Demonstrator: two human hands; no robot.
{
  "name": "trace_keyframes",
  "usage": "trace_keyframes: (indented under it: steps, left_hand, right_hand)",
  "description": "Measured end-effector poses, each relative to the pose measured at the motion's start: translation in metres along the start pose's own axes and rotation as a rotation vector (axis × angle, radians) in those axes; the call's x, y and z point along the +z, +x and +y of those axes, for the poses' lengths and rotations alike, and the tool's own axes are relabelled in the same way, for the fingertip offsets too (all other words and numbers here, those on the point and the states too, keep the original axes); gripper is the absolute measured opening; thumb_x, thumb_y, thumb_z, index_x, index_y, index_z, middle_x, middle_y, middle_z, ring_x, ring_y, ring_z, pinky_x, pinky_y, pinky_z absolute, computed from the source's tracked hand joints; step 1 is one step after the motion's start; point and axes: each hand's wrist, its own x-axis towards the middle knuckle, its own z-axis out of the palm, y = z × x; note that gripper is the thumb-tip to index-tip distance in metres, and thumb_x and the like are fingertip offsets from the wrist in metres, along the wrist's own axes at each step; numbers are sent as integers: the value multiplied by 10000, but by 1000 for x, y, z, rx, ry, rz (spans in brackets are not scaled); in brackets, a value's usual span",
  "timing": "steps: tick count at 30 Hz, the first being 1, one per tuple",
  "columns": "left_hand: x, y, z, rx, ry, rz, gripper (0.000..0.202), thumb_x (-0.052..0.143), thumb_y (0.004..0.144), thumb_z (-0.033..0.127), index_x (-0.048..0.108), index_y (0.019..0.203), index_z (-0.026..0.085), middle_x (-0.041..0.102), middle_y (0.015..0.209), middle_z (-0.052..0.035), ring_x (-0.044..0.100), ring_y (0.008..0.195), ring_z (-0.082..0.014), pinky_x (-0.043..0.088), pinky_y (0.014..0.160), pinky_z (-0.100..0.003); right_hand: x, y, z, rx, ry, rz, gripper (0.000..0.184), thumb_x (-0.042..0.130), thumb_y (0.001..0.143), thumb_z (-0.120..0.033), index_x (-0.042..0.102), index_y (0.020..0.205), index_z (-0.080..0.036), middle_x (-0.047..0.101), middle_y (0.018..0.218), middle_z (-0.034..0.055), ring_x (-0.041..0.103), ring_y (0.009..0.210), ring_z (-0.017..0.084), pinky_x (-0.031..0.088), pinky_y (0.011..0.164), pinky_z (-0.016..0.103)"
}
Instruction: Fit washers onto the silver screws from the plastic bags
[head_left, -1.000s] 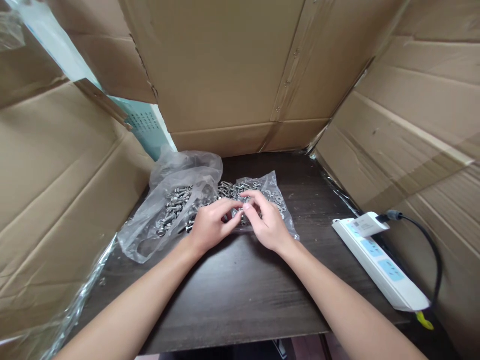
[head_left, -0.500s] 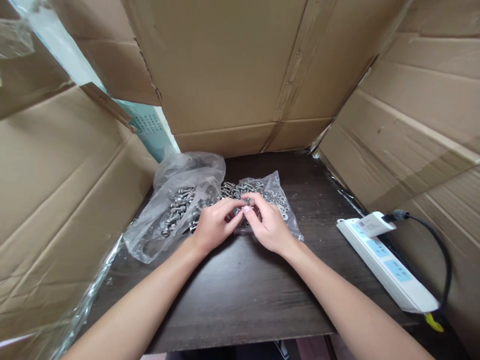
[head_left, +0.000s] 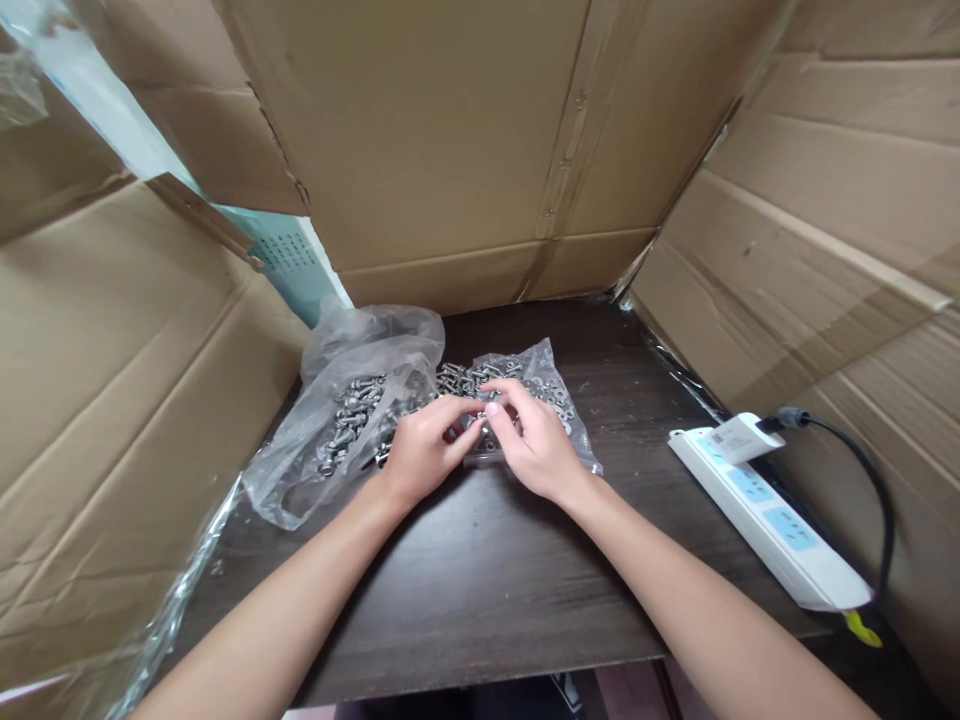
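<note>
My left hand (head_left: 433, 443) is closed in a pinch, its thumb and forefinger tips meeting those of my right hand (head_left: 531, 440). Between the fingertips there is a small shiny metal piece (head_left: 484, 414), mostly covered, and its exact kind is hard to make out. Both hands hover just over the near edge of a flat clear plastic bag (head_left: 581, 440) with loose washers (head_left: 559, 395) and bolts (head_left: 461, 378) on it. To the left, a crumpled clear plastic bag (head_left: 289, 490) holds many bolts (head_left: 352, 415), some of them near my left hand.
A white power strip (head_left: 780, 530) with a plugged-in white adapter (head_left: 739, 438) and black cable (head_left: 874, 465) lies at the right. Cardboard walls (head_left: 450, 140) enclose the dark tabletop (head_left: 465, 590) at the back and both sides.
The view has shifted slightly. Both hands stay pinched together over the bag, with only a small movement of the fingers; the bags stay put.
</note>
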Motion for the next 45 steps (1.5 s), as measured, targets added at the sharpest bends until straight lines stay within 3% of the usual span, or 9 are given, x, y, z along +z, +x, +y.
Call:
trace_keyframes:
  steps: [4,12,17,23,29,34,38,43,45]
  left_hand:
    - [0,0,0,-5,8,9,126,659,964,167,700,1083,181,750,933,-27,667,701,-122,530,668,-225]
    - [-1,1,1,-20,15,8,116,670,953,165,700,1064,181,752,942,-23,673,704,-121,529,662,-221]
    - [-1,1,1,-12,9,7,117,649,960,153,697,1063,180,751,944,-25,666,694,-117,527,654,-217]
    - [-1,1,0,-30,4,18,112,657,956,169,698,1060,185,749,935,-26,669,687,-120,536,648,-221]
    - [-1,1,1,-15,-11,4,109,640,960,152,690,1053,180,739,922,-25,660,686,-116,527,647,-217]
    - [-2,1,1,-2,-1,16,105,647,966,182,690,1062,174,736,920,-35,667,699,-122,525,639,-215]
    - [-2,2,2,1,-1,13,105,615,976,173,685,1055,172,726,900,-34,665,694,-122,523,631,-213]
    - [-2,1,2,-4,-5,4,120,619,976,196,682,1076,175,739,949,-48,670,706,-125,531,623,-215]
    - [-2,1,2,-8,-11,2,109,624,974,197,683,1064,178,740,942,-43,666,689,-120,531,617,-211]
  right_hand:
    - [1,-1,2,-64,5,3,364,576,930,-241,549,1292,-232,682,1082,52,631,752,160,522,684,316]
    - [5,-1,6,-134,-30,49,391,571,890,-177,567,1278,-224,664,1143,77,636,805,178,530,716,324]
    - [1,-1,1,-29,-8,-8,268,486,994,-282,591,1234,-226,676,849,13,602,658,166,480,644,316]
    - [0,-1,0,-91,1,12,334,558,932,-246,567,1266,-223,662,1116,67,625,759,160,510,691,315]
    - [0,-1,-1,-2,-17,-42,292,469,1012,-312,579,1267,-221,686,882,20,605,669,164,477,668,319]
    - [0,-1,-3,-35,-41,-75,332,521,972,-276,560,1298,-225,711,1071,50,629,718,165,491,711,322]
    - [0,-1,-4,-8,-59,-76,310,473,1004,-306,572,1284,-218,688,804,11,613,658,183,467,657,319]
    - [1,-1,-3,-100,-18,-34,344,543,936,-240,560,1278,-216,687,1166,82,615,715,162,510,681,324]
    - [1,-1,-2,-113,-18,-24,340,531,933,-220,564,1271,-216,691,1159,81,623,729,165,513,694,326]
